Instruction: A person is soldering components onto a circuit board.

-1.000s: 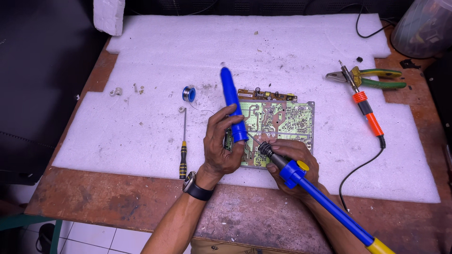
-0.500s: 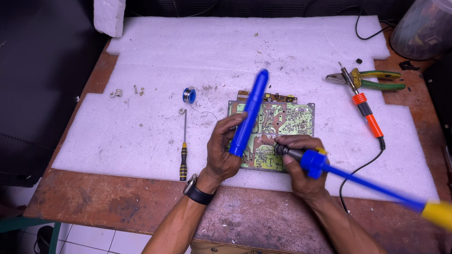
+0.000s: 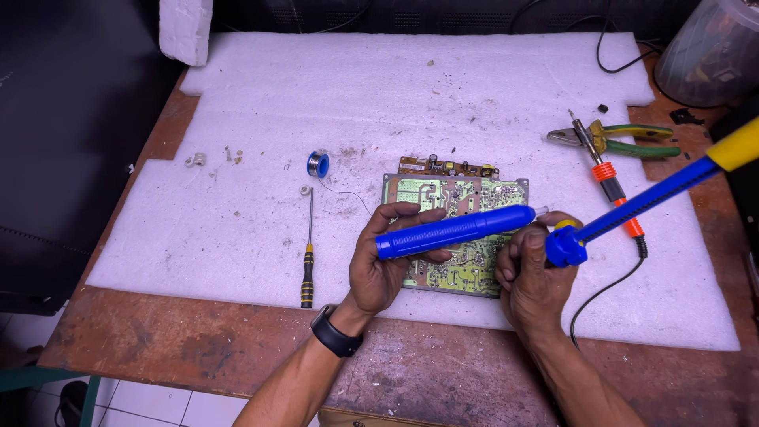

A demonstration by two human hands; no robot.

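A green circuit board lies solder side up on the white foam mat. My left hand grips a blue desoldering pump, now lying almost level with its tip pointing right. My right hand holds a blue soldering iron with a yellow end, its handle slanting up to the right. The pump's tip and the right hand's fingers meet over the board's right edge. A black watch sits on my left wrist.
A small screwdriver with a black and yellow handle lies left of the board, a blue solder spool above it. At the right lie green-handled pliers and an orange-gripped iron with a black cord. The brown bench edge runs along the front.
The pump has swung from upright to nearly level, tip to the right. The iron's handle has swung from lower right up to the upper right.
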